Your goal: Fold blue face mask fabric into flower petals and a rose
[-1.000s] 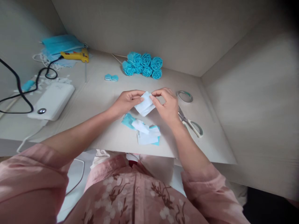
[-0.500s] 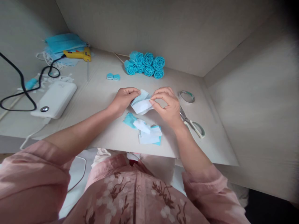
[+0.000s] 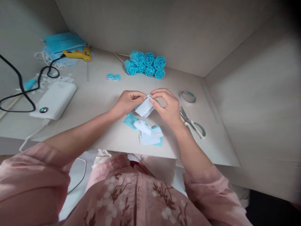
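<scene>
Soft, dim light lies on my table (image 3: 98, 89); the right wall (image 3: 263, 94) fades to black above, my sleeves (image 3: 33, 182) look stretched, and the white sheet (image 3: 143, 109) I hold is perhaps slightly blurred.

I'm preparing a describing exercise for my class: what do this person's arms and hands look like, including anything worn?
The left grip and right grip are bare hands, ungloved. The left sleeve and right sleeve are loose, pink and stop around the elbows. They match the pink shirt, decorated with brown sprigs and pale petal shapes.
</scene>
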`<act>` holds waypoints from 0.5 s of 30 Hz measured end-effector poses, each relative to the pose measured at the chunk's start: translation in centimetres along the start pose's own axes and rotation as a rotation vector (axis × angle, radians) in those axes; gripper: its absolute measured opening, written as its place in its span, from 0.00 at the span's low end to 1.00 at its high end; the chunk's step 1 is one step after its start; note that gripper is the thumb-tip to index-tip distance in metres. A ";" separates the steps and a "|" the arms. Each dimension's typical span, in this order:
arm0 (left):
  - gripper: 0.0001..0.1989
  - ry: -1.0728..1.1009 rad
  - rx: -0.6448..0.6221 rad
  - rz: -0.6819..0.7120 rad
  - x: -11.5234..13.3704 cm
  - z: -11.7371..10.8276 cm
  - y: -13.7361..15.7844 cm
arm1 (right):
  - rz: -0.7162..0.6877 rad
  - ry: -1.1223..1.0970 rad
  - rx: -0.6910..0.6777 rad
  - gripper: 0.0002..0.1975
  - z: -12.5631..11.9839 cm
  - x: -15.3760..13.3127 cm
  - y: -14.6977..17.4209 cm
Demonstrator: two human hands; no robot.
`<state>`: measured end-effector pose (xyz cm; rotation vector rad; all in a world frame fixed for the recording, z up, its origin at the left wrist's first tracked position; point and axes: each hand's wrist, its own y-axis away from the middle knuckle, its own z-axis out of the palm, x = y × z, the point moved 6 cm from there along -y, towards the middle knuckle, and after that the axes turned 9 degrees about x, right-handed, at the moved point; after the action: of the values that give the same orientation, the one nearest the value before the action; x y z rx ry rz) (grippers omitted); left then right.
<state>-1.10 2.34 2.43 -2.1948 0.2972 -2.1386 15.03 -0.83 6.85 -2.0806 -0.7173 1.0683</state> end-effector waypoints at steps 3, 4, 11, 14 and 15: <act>0.21 0.009 -0.029 0.003 0.1 0.2 0.0 | 0.006 -0.001 0.003 0.02 0.0 0.0 0.0; 0.22 0.012 -0.039 0.002 0.1 0.2 0.0 | 0.010 -0.001 0.004 0.02 0.0 0.0 0.0; 0.22 0.037 -0.084 -0.038 0.5 0.6 0.4 | 0.071 0.031 0.012 0.01 -0.1 0.2 0.1; 0.22 0.043 -0.098 -0.052 0.5 0.8 0.4 | 0.098 0.039 0.005 0.01 -0.1 0.2 0.1; 0.22 0.045 -0.095 -0.053 0.5 0.8 0.4 | 0.101 0.034 0.002 0.00 0.0 0.2 0.1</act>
<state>-0.34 1.75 2.84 -2.2312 0.3539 -2.2493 15.17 -0.76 6.72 -2.1472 -0.5998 1.0853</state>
